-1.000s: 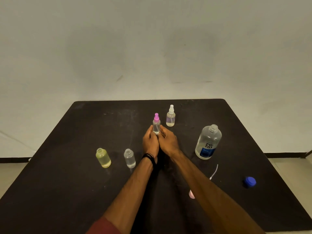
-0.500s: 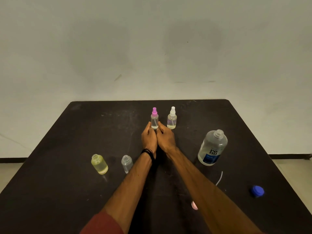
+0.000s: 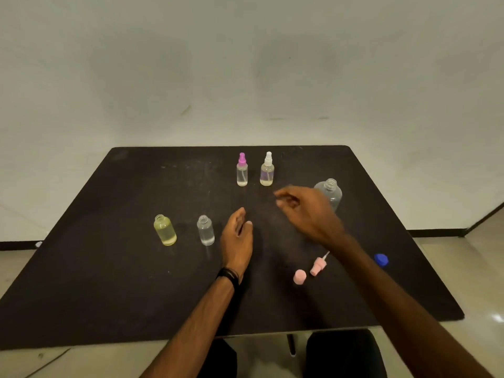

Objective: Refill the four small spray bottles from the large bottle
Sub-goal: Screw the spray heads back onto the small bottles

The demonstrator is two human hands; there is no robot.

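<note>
Two capped spray bottles stand at the back of the black table: one with a magenta sprayer and one with a white sprayer. At the left stand two uncapped small bottles, a yellowish one and a clear one. The large clear bottle stands uncapped at the right, partly hidden behind my right hand, which hovers with loose fingers and holds nothing. My left hand is empty, relaxed, just right of the clear uncapped bottle.
A pink spray head with its tube and a pink cap lie near the front right. A blue cap lies by the right edge. Dark trousers and a chair show below the table's front edge.
Both hands let go of the magenta-capped bottle, which now stands beside the white-capped one. My left hand drew back toward me; my right hand swung right toward the large bottle.
</note>
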